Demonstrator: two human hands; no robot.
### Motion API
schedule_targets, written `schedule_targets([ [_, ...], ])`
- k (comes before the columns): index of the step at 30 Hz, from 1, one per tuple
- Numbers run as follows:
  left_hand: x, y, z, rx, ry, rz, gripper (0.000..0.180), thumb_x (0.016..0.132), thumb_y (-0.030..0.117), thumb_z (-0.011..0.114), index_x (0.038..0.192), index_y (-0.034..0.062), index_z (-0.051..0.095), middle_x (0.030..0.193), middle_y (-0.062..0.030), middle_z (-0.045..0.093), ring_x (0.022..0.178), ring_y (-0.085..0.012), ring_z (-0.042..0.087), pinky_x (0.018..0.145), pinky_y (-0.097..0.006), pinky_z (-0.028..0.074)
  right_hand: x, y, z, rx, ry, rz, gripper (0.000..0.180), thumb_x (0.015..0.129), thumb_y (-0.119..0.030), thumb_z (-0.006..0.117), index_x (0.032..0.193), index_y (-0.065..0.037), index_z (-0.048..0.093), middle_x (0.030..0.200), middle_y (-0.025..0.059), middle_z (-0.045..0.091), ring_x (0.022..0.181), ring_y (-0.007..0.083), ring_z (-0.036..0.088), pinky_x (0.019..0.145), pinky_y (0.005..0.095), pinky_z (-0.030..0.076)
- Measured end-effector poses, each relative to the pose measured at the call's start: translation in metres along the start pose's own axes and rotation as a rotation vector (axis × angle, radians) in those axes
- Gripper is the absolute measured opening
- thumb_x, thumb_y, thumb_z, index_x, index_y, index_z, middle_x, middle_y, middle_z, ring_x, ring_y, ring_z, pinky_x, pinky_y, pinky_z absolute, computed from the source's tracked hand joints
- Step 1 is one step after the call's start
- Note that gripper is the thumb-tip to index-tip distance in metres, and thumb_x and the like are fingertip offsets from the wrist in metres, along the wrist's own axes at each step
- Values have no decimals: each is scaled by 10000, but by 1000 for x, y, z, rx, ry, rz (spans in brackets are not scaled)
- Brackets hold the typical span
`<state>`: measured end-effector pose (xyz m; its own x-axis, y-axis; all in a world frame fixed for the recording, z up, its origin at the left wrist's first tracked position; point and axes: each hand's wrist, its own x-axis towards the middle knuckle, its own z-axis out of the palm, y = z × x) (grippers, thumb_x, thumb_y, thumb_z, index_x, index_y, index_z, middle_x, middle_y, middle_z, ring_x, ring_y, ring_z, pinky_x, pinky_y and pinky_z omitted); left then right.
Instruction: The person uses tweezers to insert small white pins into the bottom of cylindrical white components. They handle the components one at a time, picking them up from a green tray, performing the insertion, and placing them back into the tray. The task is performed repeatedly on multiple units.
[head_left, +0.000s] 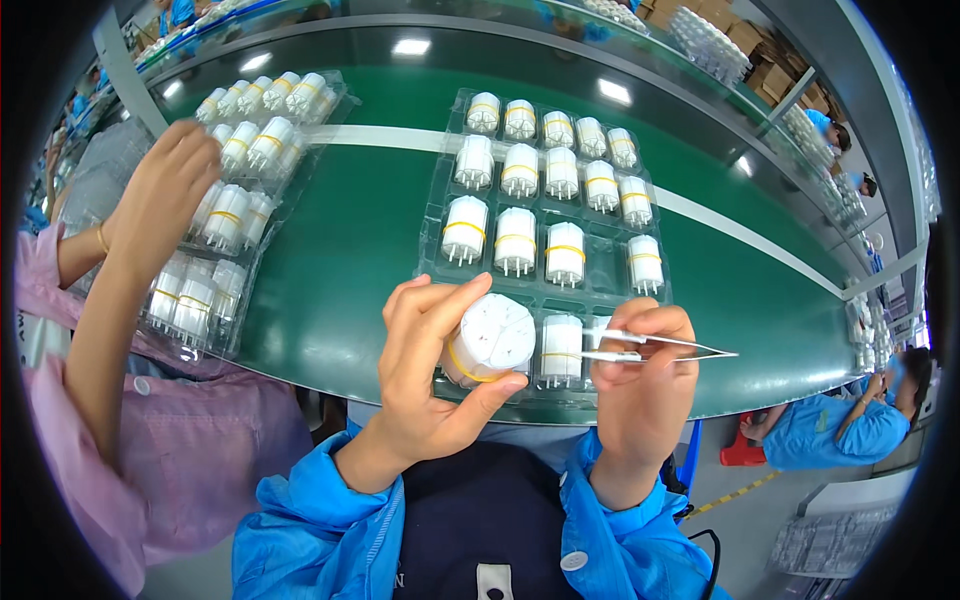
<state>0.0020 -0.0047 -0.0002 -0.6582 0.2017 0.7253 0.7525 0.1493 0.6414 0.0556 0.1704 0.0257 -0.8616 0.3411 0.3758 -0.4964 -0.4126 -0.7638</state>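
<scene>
My left hand is closed around a white cylindrical part with a yellow band. Its flat round end, marked with grooves and small holes, is tilted up into view. A pair of tweezers is pinched in my right hand; its metal arms meet at the right, and two white-tipped ends stand apart on the left. Those ends lie over a banded white part in the near row of a clear plastic tray; whether they touch it I cannot tell. Several similar parts with metal pins fill the farther rows.
A second clear tray of white parts lies at the left, where a co-worker's hand hovers beside it. Both trays rest on a green belt with a white stripe. A metal-framed shelf runs along the far side.
</scene>
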Motion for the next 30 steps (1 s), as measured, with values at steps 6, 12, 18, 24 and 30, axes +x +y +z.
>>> schedule_targets([
  [6,2,2,2,102,2,75,623,730,187,782,1261,-46,556,1067,-145,621,966,-270,574,1010,-468,296,-6,-12,12,-357,-167,-256,325,775,-62,786,1025,24,598,1036,234,657,869,304,704,705,351,579],
  [12,-4,-9,7,31,24,112,581,721,50,728,1260,-15,521,1192,-156,630,1084,-280,588,1059,-467,252,-3,-11,15,-592,-325,-438,281,738,-59,807,963,-4,649,1013,196,692,911,343,704,736,366,582],
  [18,-6,-10,9,3,7,111,605,705,16,719,1268,-4,498,1216,-153,631,1121,-268,589,1087,-464,217,1,-11,18,-710,-465,-538,256,797,-140,776,955,1,633,950,201,690,855,346,710,710,379,596],
  [24,-5,-8,8,6,10,116,599,705,13,718,1264,-6,504,1220,-153,630,1130,-268,584,1080,-465,227,4,-12,18,-738,-500,-546,246,821,-165,768,935,-1,624,912,208,699,827,353,714,696,382,599],
  [30,-6,-10,7,5,-4,116,586,711,27,714,1260,-13,513,1215,-153,629,1125,-274,583,1069,-471,242,6,-15,18,-763,-520,-535,237,807,-151,776,924,-7,627,905,195,705,825,350,716,692,374,600],
])
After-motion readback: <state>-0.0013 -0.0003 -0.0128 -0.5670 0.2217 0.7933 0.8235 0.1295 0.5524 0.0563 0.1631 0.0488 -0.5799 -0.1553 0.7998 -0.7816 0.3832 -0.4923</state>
